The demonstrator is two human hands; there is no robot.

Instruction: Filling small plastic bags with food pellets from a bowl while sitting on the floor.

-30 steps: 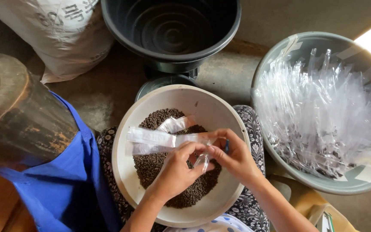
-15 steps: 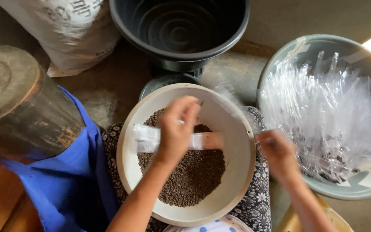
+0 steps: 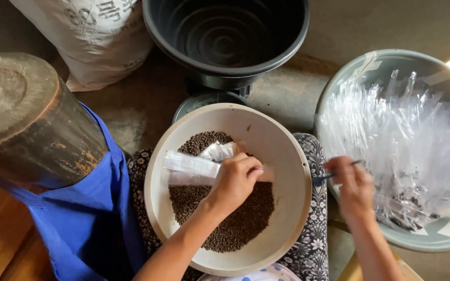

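A cream bowl (image 3: pixel 287 156) on my lap holds dark brown pellets (image 3: pixel 235 224). My left hand (image 3: pixel 235 179) rests over the pellets, closed on a bundle of clear plastic sleeves (image 3: pixel 194 164) that stick out to the left. My right hand (image 3: pixel 355 187) is beside the bowl's right rim, fingers pinched on a thin dark stick-like tool (image 3: pixel 334 174), at the edge of a grey tub (image 3: pixel 371 67) filled with several clear plastic sleeves (image 3: pixel 402 135).
A black ribbed tub (image 3: pixel 225 36) stands behind the bowl, a white printed sack (image 3: pixel 95 36) at back left. A rusty brown cylinder (image 3: pixel 27 119) sits on blue cloth (image 3: pixel 84 218) at left. Concrete floor lies between them.
My right hand left the bowl and moved right to the grey tub's rim. My left hand stayed over the pellets with the sleeve bundle, shifting slightly lower.
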